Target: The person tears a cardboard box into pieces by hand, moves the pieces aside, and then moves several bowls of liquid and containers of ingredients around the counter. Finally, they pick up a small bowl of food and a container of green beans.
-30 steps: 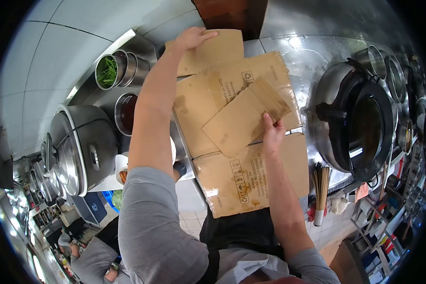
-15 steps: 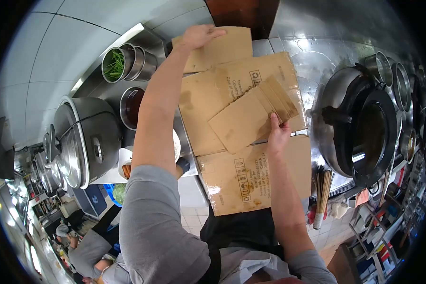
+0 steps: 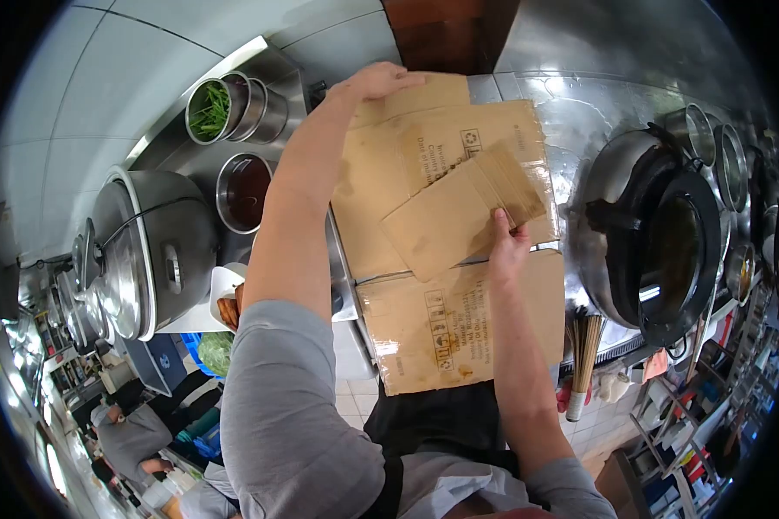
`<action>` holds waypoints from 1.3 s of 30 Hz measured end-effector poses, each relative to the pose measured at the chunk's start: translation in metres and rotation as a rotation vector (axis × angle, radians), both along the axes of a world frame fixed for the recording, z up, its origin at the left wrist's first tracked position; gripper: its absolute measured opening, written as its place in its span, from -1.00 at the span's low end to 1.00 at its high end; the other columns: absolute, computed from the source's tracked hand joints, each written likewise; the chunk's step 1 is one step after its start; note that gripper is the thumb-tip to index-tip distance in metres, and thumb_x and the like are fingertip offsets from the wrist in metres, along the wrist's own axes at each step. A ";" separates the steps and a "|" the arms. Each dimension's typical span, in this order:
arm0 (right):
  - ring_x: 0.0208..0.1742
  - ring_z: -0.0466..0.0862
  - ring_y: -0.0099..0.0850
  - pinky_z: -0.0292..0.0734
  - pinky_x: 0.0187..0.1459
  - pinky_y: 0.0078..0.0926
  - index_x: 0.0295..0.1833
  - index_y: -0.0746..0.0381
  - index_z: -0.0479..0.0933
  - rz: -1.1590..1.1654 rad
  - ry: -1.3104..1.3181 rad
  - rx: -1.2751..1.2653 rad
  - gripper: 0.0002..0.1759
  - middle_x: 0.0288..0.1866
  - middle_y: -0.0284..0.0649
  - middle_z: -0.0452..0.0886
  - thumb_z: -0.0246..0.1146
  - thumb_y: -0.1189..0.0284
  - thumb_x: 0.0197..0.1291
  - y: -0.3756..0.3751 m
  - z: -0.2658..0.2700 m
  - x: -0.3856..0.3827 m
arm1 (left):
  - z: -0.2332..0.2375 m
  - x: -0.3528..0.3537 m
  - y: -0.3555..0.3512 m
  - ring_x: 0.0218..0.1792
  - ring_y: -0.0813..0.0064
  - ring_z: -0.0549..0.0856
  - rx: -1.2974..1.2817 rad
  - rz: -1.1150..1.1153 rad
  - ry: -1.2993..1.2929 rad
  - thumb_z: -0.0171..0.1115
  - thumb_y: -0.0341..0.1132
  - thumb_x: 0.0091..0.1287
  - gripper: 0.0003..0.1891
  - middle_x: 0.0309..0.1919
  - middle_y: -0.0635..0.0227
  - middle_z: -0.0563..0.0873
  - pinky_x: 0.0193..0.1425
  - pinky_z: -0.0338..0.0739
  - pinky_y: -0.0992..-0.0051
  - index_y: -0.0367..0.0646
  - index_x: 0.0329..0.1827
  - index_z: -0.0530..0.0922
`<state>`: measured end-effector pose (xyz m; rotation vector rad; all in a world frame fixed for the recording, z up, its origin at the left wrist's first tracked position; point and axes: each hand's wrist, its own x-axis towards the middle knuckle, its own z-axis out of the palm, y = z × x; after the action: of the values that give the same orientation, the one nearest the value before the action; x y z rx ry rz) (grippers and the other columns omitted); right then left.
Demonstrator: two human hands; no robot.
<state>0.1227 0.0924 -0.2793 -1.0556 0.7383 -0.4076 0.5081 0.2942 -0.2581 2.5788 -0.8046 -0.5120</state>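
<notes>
Brown cardboard sheets (image 3: 459, 329) lie centre-frame; the right hand (image 3: 509, 248) pinches a smaller piece (image 3: 441, 216) over them. Left hand (image 3: 377, 81), upper centre, touches the far sheet (image 3: 437, 92), grip indeterminable. Flat support should prevent creasing.

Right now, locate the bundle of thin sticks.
In the head view, the thin sticks are right of centre, lower half, between the lower printed cardboard on their left and the dark-rimmed pan at upper right.
</notes>
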 end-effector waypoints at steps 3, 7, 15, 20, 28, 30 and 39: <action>0.07 0.70 -0.53 0.57 0.17 -0.55 0.19 0.35 0.65 -0.002 0.002 0.019 -0.70 0.09 -0.26 0.77 0.39 0.49 0.43 -0.001 0.000 -0.003 | 0.011 -0.022 0.001 0.02 0.01 0.74 0.099 0.060 0.071 0.04 0.53 0.40 -0.15 -0.14 0.09 0.80 0.17 0.58 0.13 -0.25 -0.02 0.70; 0.06 0.70 -0.53 0.57 0.16 -0.54 0.19 0.36 0.65 -0.025 0.029 -0.075 -0.71 0.09 -0.25 0.77 0.38 0.51 0.43 0.002 -0.012 -0.002 | 0.014 -0.025 0.019 0.12 0.02 0.70 0.224 0.220 -0.010 0.04 0.51 0.41 -0.16 -0.01 0.14 0.79 0.22 0.55 0.11 -0.24 0.06 0.67; 0.06 0.70 -0.51 0.57 0.16 -0.52 0.17 0.35 0.66 0.001 0.002 -0.089 -0.73 0.08 -0.25 0.78 0.38 0.51 0.42 -0.001 -0.012 -0.001 | -0.033 -0.101 -0.001 0.60 -0.12 0.21 0.174 0.478 -0.644 -0.04 0.39 0.49 -0.17 0.60 0.03 0.29 0.56 0.02 -0.33 -0.12 0.55 0.40; 0.05 0.70 -0.51 0.57 0.15 -0.53 0.17 0.34 0.66 0.014 0.039 -0.078 -0.73 0.07 -0.26 0.78 0.38 0.52 0.42 0.000 -0.005 -0.004 | -0.029 -0.136 -0.007 0.69 -0.21 -0.05 0.205 0.502 -0.392 -0.13 0.41 0.47 -0.11 0.73 0.08 0.06 0.65 -0.33 -0.40 0.00 0.70 0.24; 0.02 0.71 -0.53 0.58 0.12 -0.53 0.15 0.34 0.66 -0.002 -0.007 -0.019 -0.75 0.06 -0.25 0.78 0.37 0.53 0.41 0.000 -0.003 0.000 | -0.019 -0.128 0.001 0.71 -0.08 -0.05 0.264 0.525 -0.401 -0.01 0.56 0.32 0.04 0.72 0.17 0.11 0.66 -0.27 -0.37 0.07 0.73 0.17; 0.02 0.71 -0.52 0.59 0.12 -0.53 0.14 0.34 0.66 0.003 0.015 -0.023 -0.76 0.06 -0.25 0.78 0.37 0.54 0.41 -0.001 -0.007 0.000 | -0.021 -0.127 0.004 0.71 -0.05 -0.03 0.253 0.521 -0.411 0.02 0.56 0.30 0.05 0.70 0.18 0.14 0.66 -0.24 -0.37 0.06 0.72 0.17; 0.01 0.70 -0.54 0.59 0.08 -0.55 0.12 0.35 0.66 -0.035 -0.045 -0.020 -0.78 0.05 -0.26 0.78 0.36 0.57 0.41 0.000 -0.011 0.001 | -0.009 -0.129 0.004 0.66 0.01 0.08 0.271 0.540 -0.391 0.05 0.53 0.30 0.07 0.63 0.19 0.23 0.64 -0.17 -0.34 -0.12 0.67 0.23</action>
<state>0.1240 0.0922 -0.2904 -1.0501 0.7146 -0.4684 0.3791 0.2982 -0.2667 3.0316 -0.1171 0.0568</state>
